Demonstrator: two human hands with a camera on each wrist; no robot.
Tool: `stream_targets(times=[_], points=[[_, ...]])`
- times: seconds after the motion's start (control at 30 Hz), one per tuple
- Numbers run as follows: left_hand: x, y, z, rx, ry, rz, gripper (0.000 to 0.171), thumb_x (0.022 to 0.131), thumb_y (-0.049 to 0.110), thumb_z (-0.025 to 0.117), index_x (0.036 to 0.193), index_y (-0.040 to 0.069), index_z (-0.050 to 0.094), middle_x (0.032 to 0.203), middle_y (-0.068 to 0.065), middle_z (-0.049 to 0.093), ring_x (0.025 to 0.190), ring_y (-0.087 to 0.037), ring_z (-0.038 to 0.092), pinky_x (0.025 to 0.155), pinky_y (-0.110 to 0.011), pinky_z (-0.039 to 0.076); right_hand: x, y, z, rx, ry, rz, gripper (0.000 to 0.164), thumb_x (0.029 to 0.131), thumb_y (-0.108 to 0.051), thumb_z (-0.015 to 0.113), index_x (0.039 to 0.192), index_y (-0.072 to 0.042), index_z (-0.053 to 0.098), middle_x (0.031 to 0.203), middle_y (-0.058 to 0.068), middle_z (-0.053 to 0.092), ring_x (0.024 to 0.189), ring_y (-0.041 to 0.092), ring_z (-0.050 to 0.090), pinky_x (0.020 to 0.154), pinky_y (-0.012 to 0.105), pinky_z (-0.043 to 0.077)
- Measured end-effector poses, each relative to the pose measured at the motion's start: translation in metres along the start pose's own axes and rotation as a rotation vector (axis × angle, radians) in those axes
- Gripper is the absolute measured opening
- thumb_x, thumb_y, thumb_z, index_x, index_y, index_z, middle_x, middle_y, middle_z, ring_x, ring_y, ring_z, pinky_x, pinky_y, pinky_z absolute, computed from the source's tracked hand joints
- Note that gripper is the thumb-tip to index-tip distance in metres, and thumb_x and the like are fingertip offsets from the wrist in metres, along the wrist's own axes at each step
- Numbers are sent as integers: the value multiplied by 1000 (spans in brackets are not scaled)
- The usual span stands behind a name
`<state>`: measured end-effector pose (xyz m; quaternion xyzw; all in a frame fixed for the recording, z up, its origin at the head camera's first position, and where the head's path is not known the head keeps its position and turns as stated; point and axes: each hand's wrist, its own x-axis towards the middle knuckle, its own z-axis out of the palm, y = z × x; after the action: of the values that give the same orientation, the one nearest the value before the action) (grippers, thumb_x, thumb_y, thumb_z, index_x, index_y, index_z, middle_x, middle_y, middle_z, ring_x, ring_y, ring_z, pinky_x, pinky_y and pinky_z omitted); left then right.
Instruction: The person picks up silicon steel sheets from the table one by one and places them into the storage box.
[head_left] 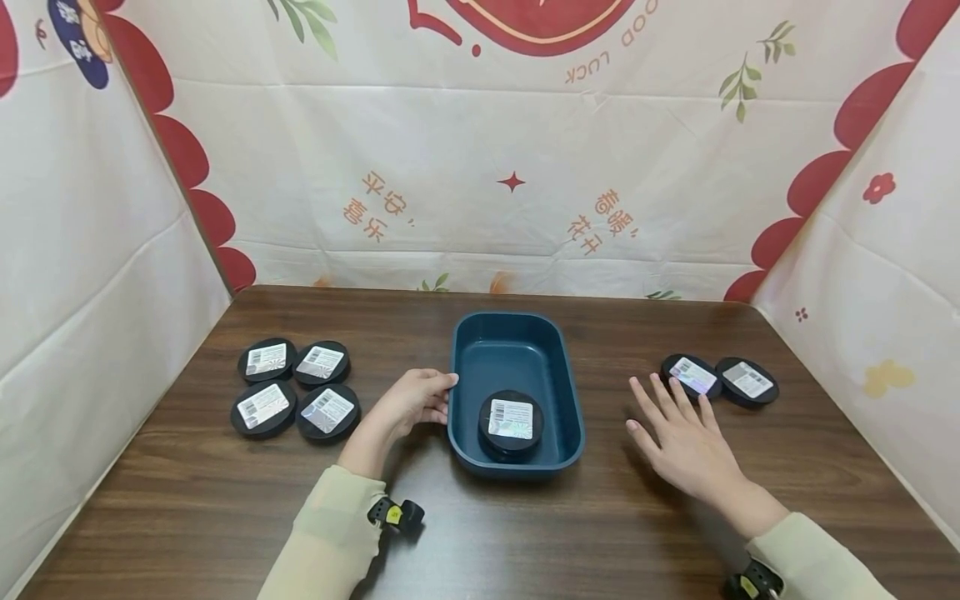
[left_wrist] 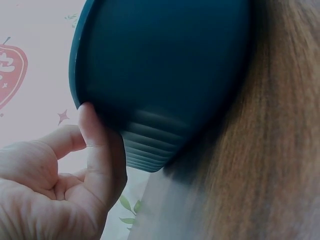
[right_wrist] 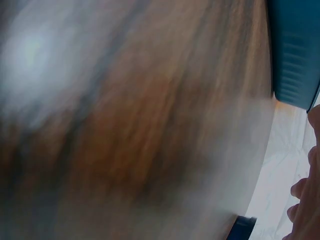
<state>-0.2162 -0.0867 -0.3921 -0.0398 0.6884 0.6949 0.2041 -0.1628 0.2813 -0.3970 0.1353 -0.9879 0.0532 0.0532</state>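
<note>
A deep blue rectangular plastic box (head_left: 570,400) stands mid-table. At its left rim is my left hand (head_left: 411,402), fingers curled and tips right at the edge. The left wrist view shows that hand (left_wrist: 75,180) from the palm side, against the outer wall of the box (left_wrist: 165,65). In the near end of the box lies a flat, round black container (head_left: 511,423) with a white label. My right hand (head_left: 693,454) is spread over the table, fingers straight, holding nothing. Its fingertips overlap the nearer of two similar round black containers (head_left: 692,375) in the head view.
The other right-hand round container (head_left: 747,382) sits beside it. Several more labelled round black containers (head_left: 327,412) are grouped on the left of the wooden table (head_left: 480,533). Printed white cloth (head_left: 480,167) hangs behind the table and along both sides.
</note>
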Motion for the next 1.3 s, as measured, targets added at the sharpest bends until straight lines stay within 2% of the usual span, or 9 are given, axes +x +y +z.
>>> stream_targets(times=[0.3, 0.43, 0.63, 0.77, 1.03, 1.3], points=[[-1, 0, 0, -12, -10, 5, 28, 94, 17, 54, 100, -10, 51, 67, -4, 52, 53, -10, 51, 50, -21, 50, -6, 16, -1, 22, -24, 47, 63, 99, -47, 30, 151, -17, 10, 150, 24, 17, 138, 44, 7, 105, 64, -6], [0, 0, -2, -9, -9, 10, 28, 94, 17, 54, 100, -10, 51, 67, -4, 52, 53, -10, 51, 50, -20, 49, -6, 19, 0, 29, -17, 43, 63, 99, -47, 30, 151, -18, 10, 150, 24, 18, 137, 45, 8, 105, 64, -5], [1, -2, -2, -9, 3, -1, 20, 94, 17, 54, 89, -3, 52, 67, -4, 52, 53, -11, 52, 51, -21, 50, -8, 25, 1, 16, 18, 48, 61, 99, -45, 32, 151, -17, 13, 148, 25, 23, 137, 45, 11, 105, 65, 0], [1, -3, -1, -13, 9, -1, 19, 94, 16, 54, 84, 0, 52, 67, -4, 52, 53, -11, 52, 50, -21, 50, -11, 32, 1, 30, 7, 68, 61, 99, -45, 32, 151, -17, 12, 148, 26, 20, 137, 46, 9, 104, 65, -3], [2, -4, 0, -12, -5, 29, 18, 94, 15, 53, 84, 0, 50, 67, -3, 49, 52, -10, 51, 49, -20, 49, -14, 48, -2, 25, 11, 106, 62, 99, -44, 32, 149, -12, 17, 147, 29, 19, 135, 49, 10, 101, 69, 2], [0, -2, 1, -4, 8, 26, 18, 94, 15, 53, 86, -1, 51, 66, -3, 49, 51, -10, 50, 48, -20, 49, -17, 58, -2, 29, -13, 140, 64, 99, -45, 33, 150, -12, 12, 146, 32, 18, 135, 50, 6, 101, 69, -1]])
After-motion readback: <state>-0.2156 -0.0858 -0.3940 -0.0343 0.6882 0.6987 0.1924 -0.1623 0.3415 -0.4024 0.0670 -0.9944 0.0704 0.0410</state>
